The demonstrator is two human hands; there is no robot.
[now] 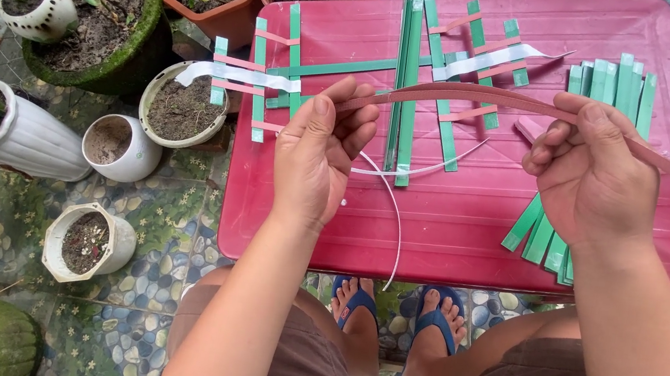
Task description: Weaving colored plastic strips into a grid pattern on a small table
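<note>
Both hands [319, 147] [587, 174] pinching reddish strip [485, 96]

A red plastic counter [468, 223] stood on a pebble-patterned floor [166, 226]; potted plants [97, 27] crowded from nine to eleven o'clock in daylight.

- the strip [485, 96] you hold between your left hand [318, 156] and right hand [591, 174] is reddish-brown.
- the table [468, 223] is magenta-red.
- the loose strips [616, 83] are green; the woven pieces [446, 65] mix green, pink and white.
- the floor [150, 215] shows a blue-green pebble pattern.
- your sandals [438, 318] are blue, your shorts [311, 366] brown.
- the small pots [120, 149] are white.
</note>
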